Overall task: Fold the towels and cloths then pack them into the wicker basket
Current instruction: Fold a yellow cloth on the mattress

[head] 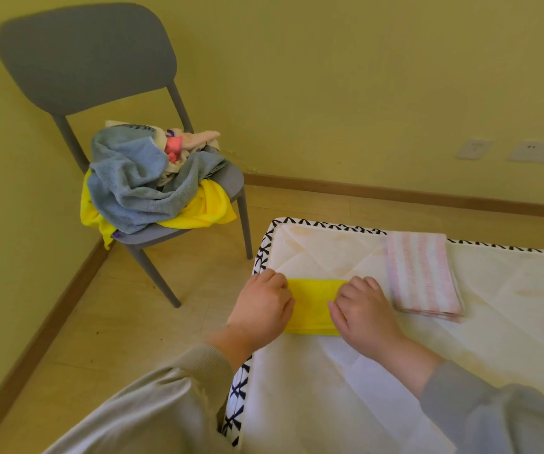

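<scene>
Yellow cloth (313,306) lay folded into a small rectangle near the corner of the mattress (329,250), flat on its quilted white top, and I had both hands on it. My left hand (260,306) covered the cloth's left end, knuckles up, fingers curled down and gripping that edge. My right hand (362,309) held the right end the same way, fingers bent over the fabric and the thumb lying along its top. Only the middle strip of yellow showed between my two hands. My fingertips were tucked out of sight beneath the knuckles.

Just beside my right hand, apart from the yellow cloth, a pink-and-white striped towel (422,276) sat already folded, its far end reaching the mattress's black-and-white patterned trim (262,253). My left sleeve (165,404) was beige and my right sleeve (493,411) grey.

Well apart, to my left on the wooden floor (133,322), a grey chair (84,57) stood in the corner against the yellow wall (329,77). Its seat carried an unfolded heap: a blue-grey towel (126,181) slumped on top, a bright yellow sheet of fabric (211,204) spilling out beneath it and over the seat's edge, some beige cloths (198,137) at the back, and a small pink piece (174,147) among them. Two wall sockets (535,151) sat low on the wall to the right.
</scene>
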Motion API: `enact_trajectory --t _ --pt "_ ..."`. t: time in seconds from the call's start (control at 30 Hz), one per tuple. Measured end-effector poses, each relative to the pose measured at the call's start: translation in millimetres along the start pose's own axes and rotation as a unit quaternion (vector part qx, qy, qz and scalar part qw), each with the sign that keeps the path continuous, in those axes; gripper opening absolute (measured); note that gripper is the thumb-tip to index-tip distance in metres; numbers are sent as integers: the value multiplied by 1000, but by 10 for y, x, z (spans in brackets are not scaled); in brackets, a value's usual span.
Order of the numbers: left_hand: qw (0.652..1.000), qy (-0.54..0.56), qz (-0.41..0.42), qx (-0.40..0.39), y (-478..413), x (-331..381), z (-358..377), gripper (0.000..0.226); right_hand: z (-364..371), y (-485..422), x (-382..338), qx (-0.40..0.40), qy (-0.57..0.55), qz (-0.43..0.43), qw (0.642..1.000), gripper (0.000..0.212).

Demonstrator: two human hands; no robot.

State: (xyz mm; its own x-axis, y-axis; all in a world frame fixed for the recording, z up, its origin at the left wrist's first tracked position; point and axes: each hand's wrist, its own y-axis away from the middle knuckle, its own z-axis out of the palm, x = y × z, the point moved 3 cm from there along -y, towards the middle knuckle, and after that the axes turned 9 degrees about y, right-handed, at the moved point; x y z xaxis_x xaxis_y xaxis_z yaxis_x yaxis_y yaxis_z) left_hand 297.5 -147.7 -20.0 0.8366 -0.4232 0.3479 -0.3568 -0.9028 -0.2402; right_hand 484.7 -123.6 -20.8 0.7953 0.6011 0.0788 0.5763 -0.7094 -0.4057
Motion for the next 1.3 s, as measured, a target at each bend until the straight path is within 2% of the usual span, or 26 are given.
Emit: enact_trajectory --t 0.03,0.1,0.2,0.27,0.47,0.6,0.73,0.8,0.9,1.0,1.07,1.13,1.2,1.27,1.3 --pt "1000 -3 -16 2 -48 36 13 32 -35 -97 -49 13 -7 34 999 39" --pt "997 -13 -68 -27 -125 100 70 41 1 -247 -164 -3 2 87 996 33" --pt "975 -30 -153 -157 -85 95 279 53 255 -256 -299 -144 16 134 980 44" --pt "963 -47 -180 -197 -10 45 397 57 449 -144 -324 -219 18 130 967 50" --pt "963 -57 -172 -200 97 -57 563 80 628 41 -226 -253 23 108 961 61" --pt "957 -36 -207 -200 116 -134 507 74 640 81 -95 -261 8 123 958 70" --pt "951 -24 -216 -218 91 -127 401 68 593 107 89 -306 -69 128 941 100" --pt "953 -14 -220 -209 37 -132 334 72 526 56 174 -318 -91 146 932 97" --pt "959 -10 -195 -204 -155 -167 207 86 423 -96 298 -344 -119 182 914 72" --pt "953 21 -180 -241 -376 -169 112 91 331 -223 341 -359 -224 230 877 41" --pt "942 49 -187 -273 -474 -139 65 85 268 -261 339 -354 -300 247 851 37" --pt "923 96 -207 -309 -517 -107 5 71 163 -308 331 -351 -342 240 838 35" --pt "900 138 -220 -349 -521 -70 -61 56 42 -349 340 -358 -408 237 805 33" --pt "880 210 -250 -346 -507 -46 -131 43 -87 -375 372 -333 -530 257 736 25" --pt "864 266 -274 -329 -497 -33 -167 40 -117 -356 405 -305 -603 299 673 22"
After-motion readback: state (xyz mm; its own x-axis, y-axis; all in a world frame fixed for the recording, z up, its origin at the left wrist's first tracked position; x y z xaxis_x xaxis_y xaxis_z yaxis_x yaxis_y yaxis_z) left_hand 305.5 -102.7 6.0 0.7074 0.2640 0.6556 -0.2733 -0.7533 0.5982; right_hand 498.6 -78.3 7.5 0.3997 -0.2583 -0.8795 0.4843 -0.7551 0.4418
